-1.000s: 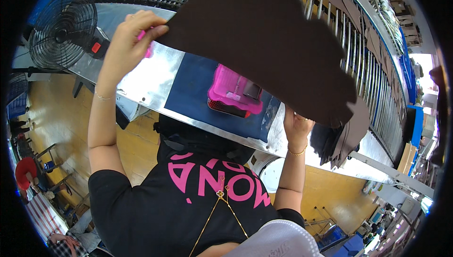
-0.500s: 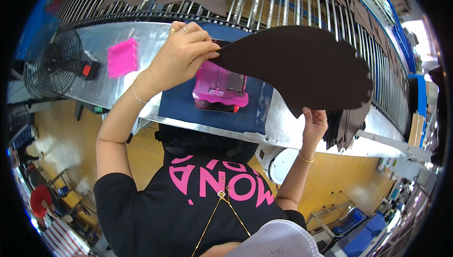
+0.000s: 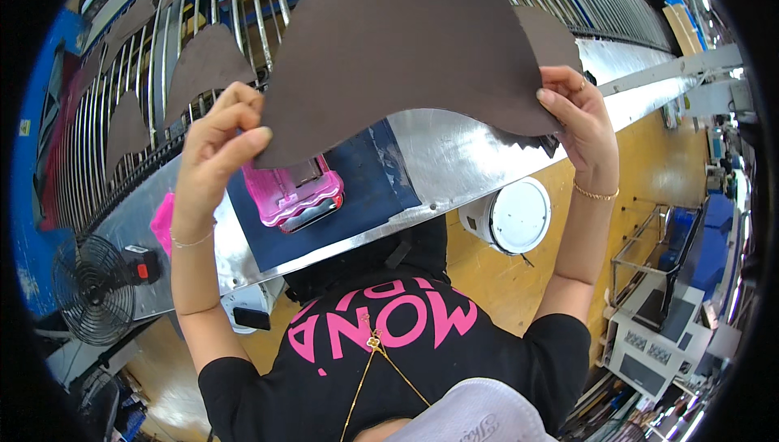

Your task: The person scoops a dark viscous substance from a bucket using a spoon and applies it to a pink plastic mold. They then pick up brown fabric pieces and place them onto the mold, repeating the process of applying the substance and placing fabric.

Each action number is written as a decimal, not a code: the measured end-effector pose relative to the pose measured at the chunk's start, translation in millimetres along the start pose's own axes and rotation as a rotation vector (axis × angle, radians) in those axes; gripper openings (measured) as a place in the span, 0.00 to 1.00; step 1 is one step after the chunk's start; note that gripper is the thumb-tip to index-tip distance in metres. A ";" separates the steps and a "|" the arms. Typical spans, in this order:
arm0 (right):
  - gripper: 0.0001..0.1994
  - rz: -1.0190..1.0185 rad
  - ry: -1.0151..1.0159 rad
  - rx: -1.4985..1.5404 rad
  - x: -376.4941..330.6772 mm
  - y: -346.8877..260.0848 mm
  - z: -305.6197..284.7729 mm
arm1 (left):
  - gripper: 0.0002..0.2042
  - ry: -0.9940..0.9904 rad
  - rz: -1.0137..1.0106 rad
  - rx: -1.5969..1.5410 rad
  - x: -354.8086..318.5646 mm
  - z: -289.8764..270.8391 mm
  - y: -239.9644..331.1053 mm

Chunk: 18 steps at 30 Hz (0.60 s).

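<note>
A large flat brown sheet with curved edges, like a cut leather piece [image 3: 406, 44], is spread upright between my hands above the metal table. My left hand [image 3: 219, 146] pinches its lower left corner between thumb and fingers. At its lower right edge, my right hand [image 3: 580, 121] grips it the same way. Below the sheet, on a dark blue mat [image 3: 365, 194], lies a pink scallop-edged holder [image 3: 300, 198] with a dark item in it; its far part is hidden by the sheet. More brown pieces [image 3: 552, 36] show behind the sheet on the right.
Beyond the metal table [image 3: 454, 174] runs a rack of metal bars [image 3: 243, 4] with several brown pieces [image 3: 207, 68] on it. A black fan [image 3: 93, 288] and a pink tray [image 3: 162, 223] are at the left. A white bucket [image 3: 519, 215] stands below the table's near edge.
The sheet has been turned and raised, now wider across the view. My left hand has moved left and down, my right hand up. The view has swung, shifting the table.
</note>
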State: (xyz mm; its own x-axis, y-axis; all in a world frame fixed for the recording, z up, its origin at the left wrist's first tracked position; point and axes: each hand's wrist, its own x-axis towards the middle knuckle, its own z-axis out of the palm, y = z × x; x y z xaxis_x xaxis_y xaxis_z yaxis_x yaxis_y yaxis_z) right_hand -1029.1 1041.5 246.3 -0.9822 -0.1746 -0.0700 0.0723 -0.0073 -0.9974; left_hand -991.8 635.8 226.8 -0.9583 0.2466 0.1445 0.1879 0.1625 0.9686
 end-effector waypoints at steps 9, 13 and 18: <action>0.13 0.087 -0.175 0.252 10.8 -6.9 26.7 | 0.10 0.129 -0.237 -0.440 -17.6 -31.2 16.7; 0.14 0.127 -0.270 0.360 18.7 -5.4 35.0 | 0.19 0.013 -0.198 -0.964 -19.9 -38.0 9.8; 0.14 0.124 -0.274 0.390 24.7 4.9 44.9 | 0.23 -0.030 -0.172 -1.050 -16.6 -33.9 13.1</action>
State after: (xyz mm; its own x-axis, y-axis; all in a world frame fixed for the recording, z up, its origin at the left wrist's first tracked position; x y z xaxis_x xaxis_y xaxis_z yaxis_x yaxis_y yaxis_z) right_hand -1045.2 993.0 240.6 -0.8837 -0.4501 -0.1280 0.2972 -0.3286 -0.8965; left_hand -980.7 601.4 243.9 -0.9458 0.3246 -0.0016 -0.2429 -0.7046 0.6667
